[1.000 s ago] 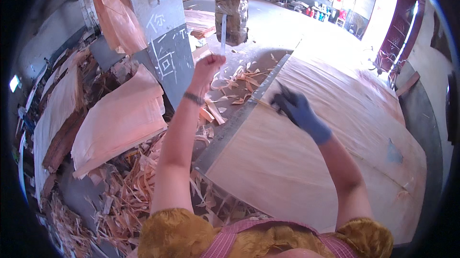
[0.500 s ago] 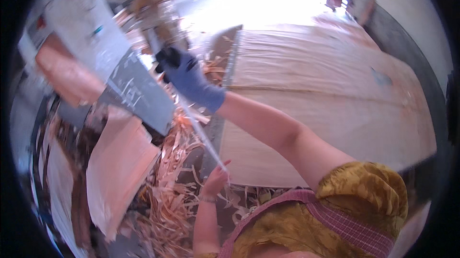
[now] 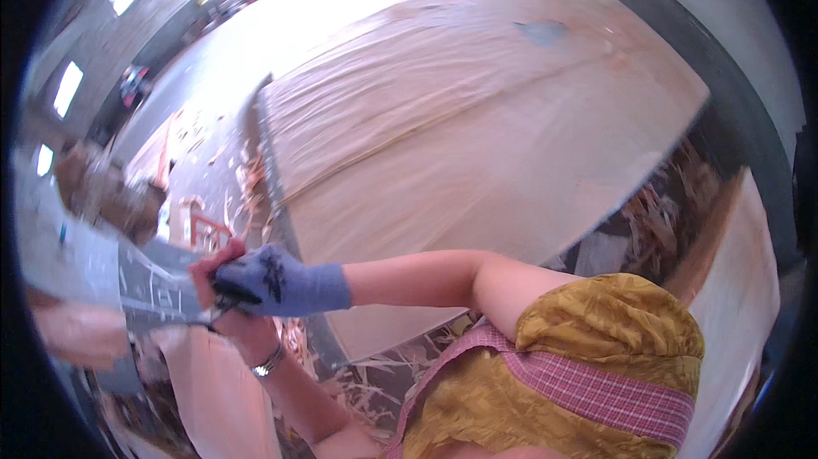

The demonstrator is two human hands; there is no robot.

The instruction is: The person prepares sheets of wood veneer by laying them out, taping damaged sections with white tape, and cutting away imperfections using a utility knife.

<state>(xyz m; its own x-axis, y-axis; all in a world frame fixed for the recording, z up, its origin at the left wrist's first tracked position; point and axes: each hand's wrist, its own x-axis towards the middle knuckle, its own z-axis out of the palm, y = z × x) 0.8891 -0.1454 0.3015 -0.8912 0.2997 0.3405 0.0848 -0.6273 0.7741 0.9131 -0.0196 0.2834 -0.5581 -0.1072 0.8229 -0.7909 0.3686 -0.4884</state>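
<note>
My two hands are together at the left, in front of a grey panel [image 3: 158, 288] with white marks. My right hand [image 3: 277, 280], in a blue knitted glove with dark patches, is closed against my left. My left hand [image 3: 239, 327] is bare, with a metal watch at the wrist, and its fingers curl up beside the glove. Something black shows between them, and a thin dark edge runs left from there; blur hides what it is. Below the hands lies a curved pale wood veneer sheet [image 3: 213, 386].
A wide stack of veneer sheets [image 3: 477, 152] on a low platform fills the middle. Shredded veneer strips [image 3: 660, 220] litter the floor around it. Another curved veneer sheet [image 3: 733, 297] stands at the right. A brown, film-wrapped object [image 3: 106, 195] is at far left.
My right hand has come back from farther ahead to meet my left, which has risen leftward. The long pale strip between them no longer shows. The view has turned and shifted right.
</note>
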